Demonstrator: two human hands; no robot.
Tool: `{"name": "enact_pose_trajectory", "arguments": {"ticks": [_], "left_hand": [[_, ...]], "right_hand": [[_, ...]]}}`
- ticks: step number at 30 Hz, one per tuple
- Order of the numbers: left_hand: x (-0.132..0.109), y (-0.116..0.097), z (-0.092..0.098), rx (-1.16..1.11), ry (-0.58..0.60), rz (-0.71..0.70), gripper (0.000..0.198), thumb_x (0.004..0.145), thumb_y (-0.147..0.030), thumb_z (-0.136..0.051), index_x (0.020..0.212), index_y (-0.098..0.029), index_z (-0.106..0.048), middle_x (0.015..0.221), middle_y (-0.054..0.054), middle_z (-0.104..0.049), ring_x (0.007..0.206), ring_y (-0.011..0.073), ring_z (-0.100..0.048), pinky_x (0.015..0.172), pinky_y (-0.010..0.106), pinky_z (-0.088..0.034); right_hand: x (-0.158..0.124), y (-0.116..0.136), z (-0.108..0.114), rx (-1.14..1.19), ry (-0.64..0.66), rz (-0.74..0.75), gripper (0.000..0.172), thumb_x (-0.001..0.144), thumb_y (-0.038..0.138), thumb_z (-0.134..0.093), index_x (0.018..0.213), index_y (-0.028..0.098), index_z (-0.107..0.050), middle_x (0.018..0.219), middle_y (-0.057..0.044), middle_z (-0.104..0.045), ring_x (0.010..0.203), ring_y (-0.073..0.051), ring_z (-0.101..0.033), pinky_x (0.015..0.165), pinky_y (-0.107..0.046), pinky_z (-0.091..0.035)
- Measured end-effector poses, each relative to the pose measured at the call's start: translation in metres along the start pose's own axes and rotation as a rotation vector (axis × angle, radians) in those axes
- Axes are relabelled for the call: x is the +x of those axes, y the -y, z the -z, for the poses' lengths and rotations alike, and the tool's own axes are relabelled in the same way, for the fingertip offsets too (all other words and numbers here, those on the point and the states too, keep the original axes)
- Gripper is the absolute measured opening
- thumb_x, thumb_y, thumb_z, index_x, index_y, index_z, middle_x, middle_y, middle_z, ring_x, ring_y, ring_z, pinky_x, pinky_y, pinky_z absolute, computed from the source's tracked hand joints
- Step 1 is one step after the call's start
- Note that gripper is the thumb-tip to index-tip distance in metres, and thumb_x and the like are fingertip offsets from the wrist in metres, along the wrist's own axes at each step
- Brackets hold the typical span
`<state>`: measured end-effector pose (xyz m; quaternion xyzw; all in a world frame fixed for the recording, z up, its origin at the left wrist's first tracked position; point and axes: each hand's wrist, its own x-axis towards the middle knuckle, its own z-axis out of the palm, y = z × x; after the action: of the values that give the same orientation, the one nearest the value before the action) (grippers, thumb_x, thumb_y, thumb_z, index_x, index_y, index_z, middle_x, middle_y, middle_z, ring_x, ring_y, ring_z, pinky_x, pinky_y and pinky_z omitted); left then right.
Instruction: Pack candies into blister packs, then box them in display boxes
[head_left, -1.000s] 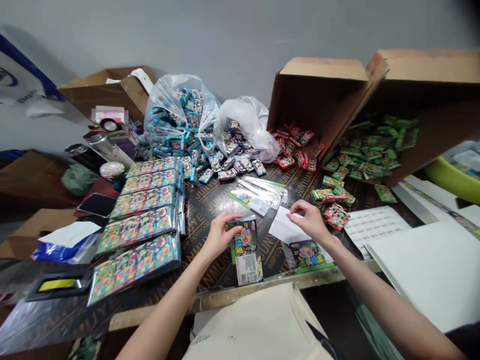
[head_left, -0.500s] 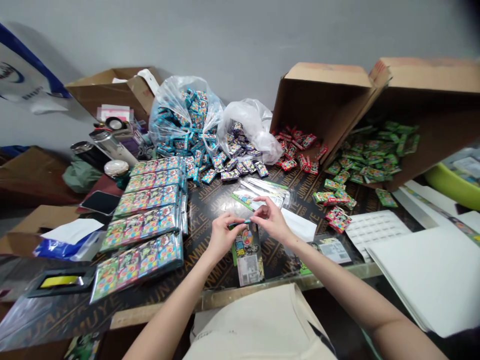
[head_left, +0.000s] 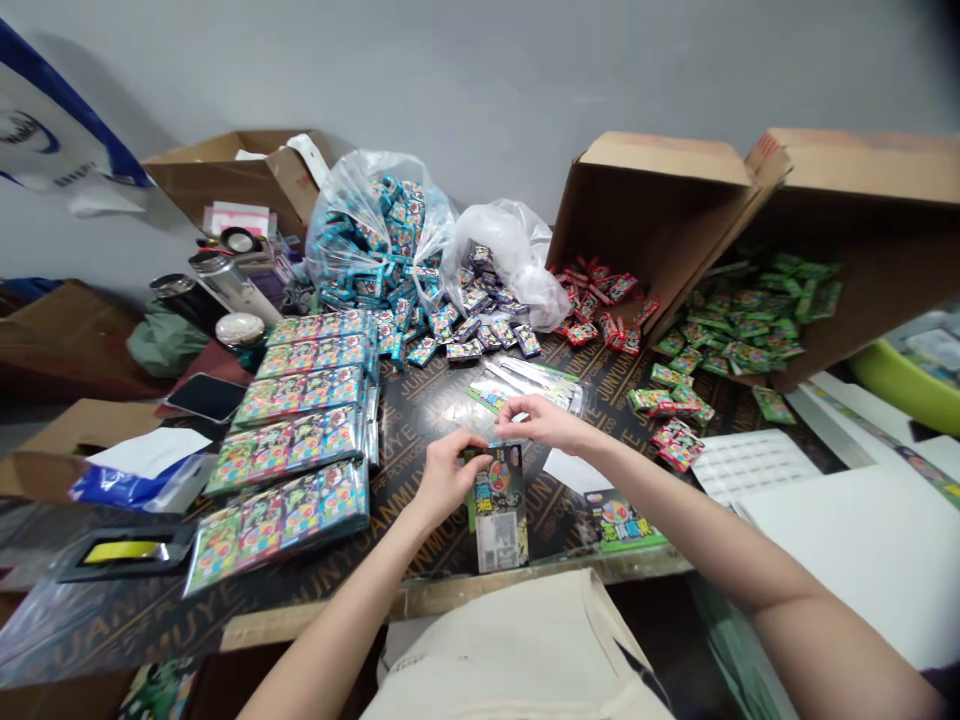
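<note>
My left hand (head_left: pixel 444 476) is closed on the upper left edge of a colourful card packet in a clear sleeve (head_left: pixel 496 508), held upright over the dark table (head_left: pixel 420 400). Pinching the sleeve's top edge from the right is my right hand (head_left: pixel 541 424). Both hands meet above the packet. A second printed card (head_left: pixel 621 520) lies flat near the table's front edge, under my right forearm. A white paper slip (head_left: pixel 571 468) sits just behind it.
Rows of packed sleeves (head_left: pixel 300 440) cover the left. Bags of blue packets (head_left: pixel 379 250) and purple packets (head_left: pixel 487 290) stand behind. Tipped cartons spill red packets (head_left: pixel 600 300) and green packets (head_left: pixel 742 320). White sheets (head_left: pixel 847 530) lie at right; a phone (head_left: pixel 206 397) at left.
My right hand came from the white slip at right over to the packet's top and now pinches it. The left hand stayed on the packet. The view shifted slightly.
</note>
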<state>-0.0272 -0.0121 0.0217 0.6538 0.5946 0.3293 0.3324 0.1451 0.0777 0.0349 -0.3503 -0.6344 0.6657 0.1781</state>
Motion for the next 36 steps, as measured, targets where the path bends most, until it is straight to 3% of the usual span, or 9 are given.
{"name": "enact_pose_trajectory", "arguments": {"ticks": [7, 12, 17, 20, 23, 26, 29, 33, 36], "left_hand": [[-0.001, -0.003, 0.003, -0.009, -0.003, -0.014, 0.007, 0.067, -0.012, -0.057, 0.073, -0.014, -0.061, 0.069, 0.002, -0.061, 0.065, 0.0136, -0.054, 0.061, 0.024, -0.041], [-0.001, -0.001, -0.006, -0.018, -0.074, 0.058, 0.016, 0.069, -0.030, -0.063, 0.069, -0.014, -0.061, 0.070, 0.003, -0.062, 0.065, 0.0141, -0.056, 0.063, 0.026, -0.042], [-0.002, 0.000, -0.015, -0.013, -0.176, 0.147, 0.016, 0.066, -0.029, -0.066, 0.065, -0.016, -0.057, 0.066, 0.000, -0.060, 0.062, 0.0129, -0.054, 0.062, 0.026, -0.042], [-0.006, 0.002, -0.021, -0.241, -0.216, 0.241, 0.029, 0.062, -0.029, -0.071, 0.084, -0.017, -0.057, 0.074, 0.000, -0.061, 0.067, 0.0130, -0.057, 0.066, 0.026, -0.045], [-0.018, -0.002, -0.023, -0.591, -0.115, 0.371, 0.041, 0.065, -0.029, -0.069, 0.101, -0.015, -0.054, 0.086, 0.004, -0.065, 0.076, 0.0156, -0.061, 0.071, 0.029, -0.048], [-0.042, -0.021, -0.005, -0.618, 0.018, 0.373, 0.027, 0.077, -0.030, -0.057, 0.098, -0.013, -0.059, 0.090, 0.006, -0.067, 0.082, 0.0186, -0.062, 0.075, 0.031, -0.049], [-0.070, -0.050, 0.035, -0.256, -0.146, 0.188, 0.029, 0.078, -0.020, -0.057, 0.107, -0.022, -0.060, 0.101, 0.003, -0.066, 0.089, 0.0198, -0.061, 0.081, 0.032, -0.048], [-0.096, -0.061, 0.087, 0.309, -0.458, -0.145, 0.051, 0.074, -0.006, -0.056, 0.117, -0.033, -0.054, 0.116, -0.001, -0.059, 0.104, 0.0233, -0.057, 0.095, 0.042, -0.041], [-0.113, -0.024, 0.106, 0.572, -0.484, -0.181, 0.056, 0.073, -0.005, -0.056, 0.122, -0.033, -0.049, 0.120, 0.000, -0.057, 0.108, 0.0248, -0.054, 0.098, 0.046, -0.037]], "right_hand": [[0.008, -0.001, -0.015, 0.049, 0.135, -0.095, 0.035, 0.065, 0.044, -0.066, 0.063, 0.013, -0.050, 0.058, 0.004, -0.048, 0.056, -0.007, -0.042, 0.054, -0.021, -0.030], [0.007, -0.009, -0.017, 0.076, 0.080, -0.104, 0.035, 0.066, 0.045, -0.065, 0.061, 0.014, -0.049, 0.054, 0.004, -0.049, 0.051, -0.007, -0.042, 0.050, -0.020, -0.032], [0.008, -0.025, -0.026, 0.022, -0.051, -0.069, 0.031, 0.065, 0.040, -0.065, 0.058, 0.015, -0.048, 0.050, 0.005, -0.049, 0.045, -0.007, -0.042, 0.046, -0.019, -0.032], [0.008, -0.037, -0.032, 0.004, -0.177, -0.016, 0.020, 0.068, 0.032, -0.062, 0.073, 0.016, -0.050, 0.052, 0.007, -0.049, 0.044, -0.007, -0.044, 0.044, -0.018, -0.034], [0.008, -0.049, -0.026, -0.074, -0.305, 0.012, 0.025, 0.078, 0.029, -0.049, 0.102, 0.020, -0.045, 0.062, 0.005, -0.056, 0.053, -0.011, -0.054, 0.052, -0.022, -0.043], [0.010, -0.065, -0.006, -0.477, -0.437, 0.050, 0.042, 0.081, 0.036, -0.047, 0.118, 0.019, -0.041, 0.104, -0.010, -0.059, 0.098, -0.021, -0.055, 0.080, -0.036, -0.044], [0.015, -0.087, 0.009, -0.938, -0.397, -0.069, 0.070, 0.072, 0.046, -0.058, 0.129, 0.013, -0.033, 0.133, -0.021, -0.035, 0.124, -0.033, -0.030, 0.096, -0.047, -0.028], [0.020, -0.106, -0.001, -1.216, -0.230, -0.216, 0.059, 0.078, 0.041, -0.050, 0.124, 0.005, -0.037, 0.122, -0.026, -0.043, 0.117, -0.035, -0.037, 0.091, -0.046, -0.033], [0.024, -0.106, -0.018, -1.235, -0.222, -0.208, 0.044, 0.079, 0.029, -0.049, 0.114, 0.003, -0.045, 0.111, -0.027, -0.050, 0.108, -0.034, -0.046, 0.085, -0.043, -0.038]]}}
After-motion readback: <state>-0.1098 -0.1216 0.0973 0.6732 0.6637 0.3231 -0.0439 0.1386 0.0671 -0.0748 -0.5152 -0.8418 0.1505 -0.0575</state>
